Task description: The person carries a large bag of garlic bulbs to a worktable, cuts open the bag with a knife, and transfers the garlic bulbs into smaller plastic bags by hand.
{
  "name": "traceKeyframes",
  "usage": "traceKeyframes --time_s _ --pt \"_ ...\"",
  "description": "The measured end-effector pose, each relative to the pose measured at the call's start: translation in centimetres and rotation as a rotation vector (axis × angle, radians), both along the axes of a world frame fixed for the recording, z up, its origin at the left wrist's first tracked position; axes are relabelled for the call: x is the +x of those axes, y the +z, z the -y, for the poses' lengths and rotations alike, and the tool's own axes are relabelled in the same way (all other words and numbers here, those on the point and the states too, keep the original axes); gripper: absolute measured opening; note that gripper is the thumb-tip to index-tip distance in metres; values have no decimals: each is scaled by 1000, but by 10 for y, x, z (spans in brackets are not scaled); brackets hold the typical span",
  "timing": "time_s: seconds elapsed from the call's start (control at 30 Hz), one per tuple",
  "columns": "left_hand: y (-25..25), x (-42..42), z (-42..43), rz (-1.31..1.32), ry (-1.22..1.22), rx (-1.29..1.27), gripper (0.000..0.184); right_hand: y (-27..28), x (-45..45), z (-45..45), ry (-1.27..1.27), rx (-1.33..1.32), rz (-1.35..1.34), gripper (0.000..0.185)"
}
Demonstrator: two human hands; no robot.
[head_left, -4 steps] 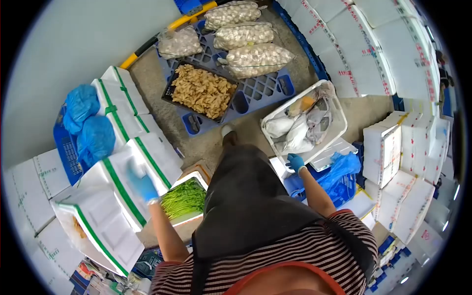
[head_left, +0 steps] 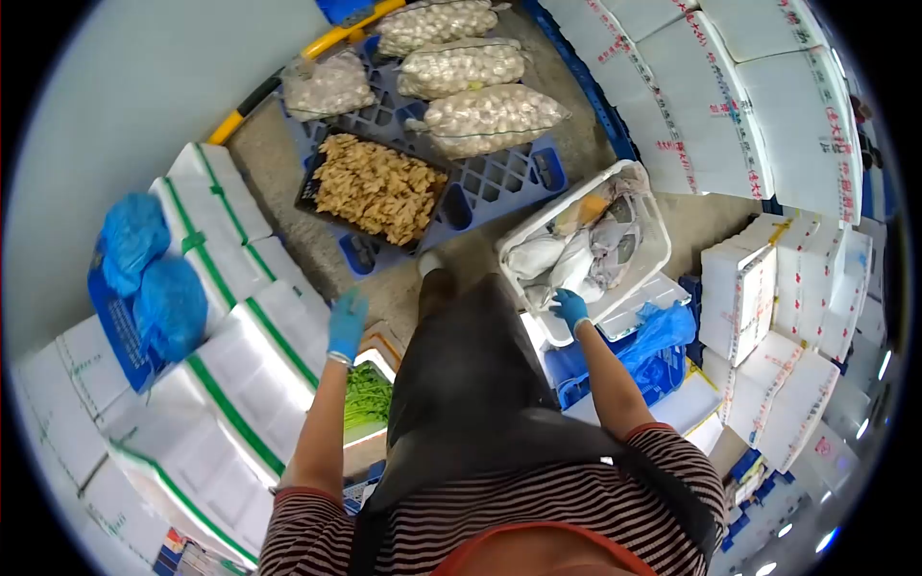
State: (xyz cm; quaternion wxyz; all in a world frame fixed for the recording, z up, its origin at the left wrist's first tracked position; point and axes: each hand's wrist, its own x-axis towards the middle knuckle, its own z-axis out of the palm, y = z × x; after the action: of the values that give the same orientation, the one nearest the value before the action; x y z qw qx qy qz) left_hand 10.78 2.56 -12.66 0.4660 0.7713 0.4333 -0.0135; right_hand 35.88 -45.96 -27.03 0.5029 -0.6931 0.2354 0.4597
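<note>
My left hand [head_left: 347,324], in a blue glove, hangs over the floor between the white foam boxes and my leg. Its fingers are stretched out, and it holds nothing. Just behind it is an open foam box of green stalks [head_left: 367,396], partly covered by my forearm. My right hand [head_left: 570,307], also gloved in blue, has its fingers hooked over the near rim of a white plastic crate [head_left: 656,252]. White and grey plastic bags [head_left: 573,259] and a bag with something orange-yellow [head_left: 586,211] lie inside this crate.
Ahead, a blue pallet [head_left: 495,180] bears a black crate of ginger [head_left: 379,189] and several bags of garlic [head_left: 495,120]. Green-taped foam boxes [head_left: 216,278] line the left. More foam boxes [head_left: 740,288] stand at right, beyond a blue basket [head_left: 663,374].
My left hand has swung from above the foam boxes on the left toward the right and forward. My right hand stays at the crate's rim. The view has shifted slightly.
</note>
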Motion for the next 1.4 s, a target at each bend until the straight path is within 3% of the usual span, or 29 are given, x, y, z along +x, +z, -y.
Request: traceKeyframes --time_s 0.1,0.23,0.27,0.3,0.33,0.37,0.4,0.43,0.57,0.6,0.63,0.67,0.7,0.73,0.77,0.8,0.83,0.9,0.97,1.03,1.07,1.13,1.17,1.2,1.23,1.27,1.3,1.33,1.4 --pt "-28 98 60 -59 -114 -345 46 -17 68 39 -100 63 40 38" --pt "-108 195 50 -1 207 -693 55 -75 184 -10 0 40 163 41" --pt "-136 215 44 50 264 -705 58 -122 217 -2 -13 120 269 39" --pt "-150 237 39 78 318 -752 59 -100 247 -44 29 -119 324 35" --pt "-161 266 32 107 367 -796 61 -155 281 -32 -55 17 332 39" --pt "-180 291 28 122 427 -815 61 -162 317 -45 52 -166 374 44" --pt "-202 315 23 141 483 -829 61 -170 346 -65 189 -454 799 47" --pt "-224 339 17 146 516 -852 62 -161 380 -82 240 -481 657 32" --pt "-331 418 -18 40 684 -849 61 -190 484 -119 -231 -296 405 77" --pt "-354 434 -25 14 725 -838 62 -190 488 -139 -375 -228 420 100" --pt "-359 452 -30 -5 707 -833 61 -180 493 -162 -409 -331 439 92" --pt "-380 462 -36 -38 684 -868 73 -172 493 -178 -419 -224 493 90" --pt "-400 472 -41 -70 658 -902 87 -213 520 -157 -217 -210 460 87" --pt "-378 491 -30 -45 672 -870 94 -266 537 -144 -227 -216 628 72" --pt "-394 497 -30 -15 670 -863 87 -319 553 -132 -228 -228 796 57" --pt "-414 499 -30 29 693 -868 79 -261 530 -152 -206 -343 714 59" --pt "-432 502 -33 78 714 -869 71 -323 560 -108 -89 -374 869 57" --pt "-470 497 -48 37 310 -541 56 -304 554 -118 1139 -1272 972 31" --pt "-456 502 -54 -449 -315 144 44 -306 530 -91 911 -891 930 40" --pt "-446 506 -55 -595 -460 310 35 -307 509 -71 605 -521 906 52" --pt "-445 508 -59 -513 -324 208 34 -309 497 -67 426 -328 898 56" --pt "-452 506 -66 -333 -58 -2 36 -276 435 -78 327 -410 1021 57" --pt "-462 503 -69 -237 75 -110 37 -235 392 -87 461 -701 1142 60" --pt "-459 501 -67 -204 78 -120 37 -198 360 -90 507 -679 984 63" --pt "-453 503 -63 -176 -1 -71 37 -211 327 -70 373 -499 917 61" --pt "-446 505 -61 -154 -111 19 38 -200 292 -67 471 -666 971 49" --pt "-441 509 -58 -129 -241 135 38 -214 270 -57 -88 -8 563 40" --pt "-438 512 -55 -125 -369 248 38 -230 248 -45 -817 411 149 31" --pt "-430 532 -46 -269 -562 435 45 -244 228 -41 -597 127 207 38"
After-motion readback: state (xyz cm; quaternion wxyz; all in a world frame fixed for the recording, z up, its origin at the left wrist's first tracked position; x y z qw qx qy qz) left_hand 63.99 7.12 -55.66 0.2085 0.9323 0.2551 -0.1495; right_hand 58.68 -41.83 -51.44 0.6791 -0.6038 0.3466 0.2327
